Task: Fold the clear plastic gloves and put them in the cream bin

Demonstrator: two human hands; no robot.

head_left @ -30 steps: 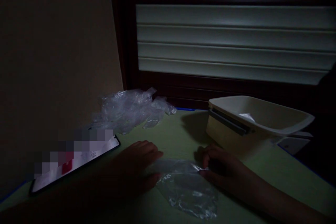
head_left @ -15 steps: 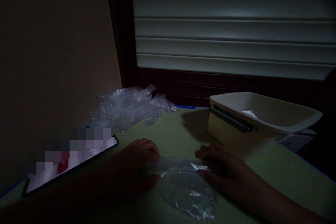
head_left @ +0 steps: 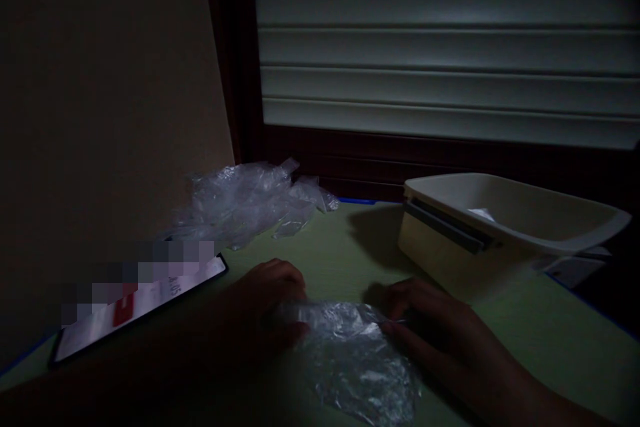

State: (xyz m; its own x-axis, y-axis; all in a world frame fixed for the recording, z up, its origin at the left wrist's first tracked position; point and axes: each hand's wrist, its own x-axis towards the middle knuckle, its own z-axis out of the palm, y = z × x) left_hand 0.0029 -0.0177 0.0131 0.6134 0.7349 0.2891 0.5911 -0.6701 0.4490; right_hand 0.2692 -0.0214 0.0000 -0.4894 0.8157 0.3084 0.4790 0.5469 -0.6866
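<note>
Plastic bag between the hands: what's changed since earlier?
The plastic bag, flatter earlier, is now more crumpled. The right hand has narrowed its pinch at the edge since half a second ago; the left hand stays opposite. Plastic pile, phone and bin stayed put.

Between the pile of clear plastic (head_left: 235, 203) at the back left and the cream tub (head_left: 434, 255) at the right, a bare lane of worktop (head_left: 340, 263) leads back to the slatted panel (head_left: 440, 50), which closes the far side; the tub's raised wall blocks the way beyond the right hand (head_left: 440, 323); the phone (head_left: 155, 303) obstructs the left side, beyond the left hand (head_left: 270, 300); a clear plastic bag (head_left: 363, 363) spans the gap between the hands.
</note>
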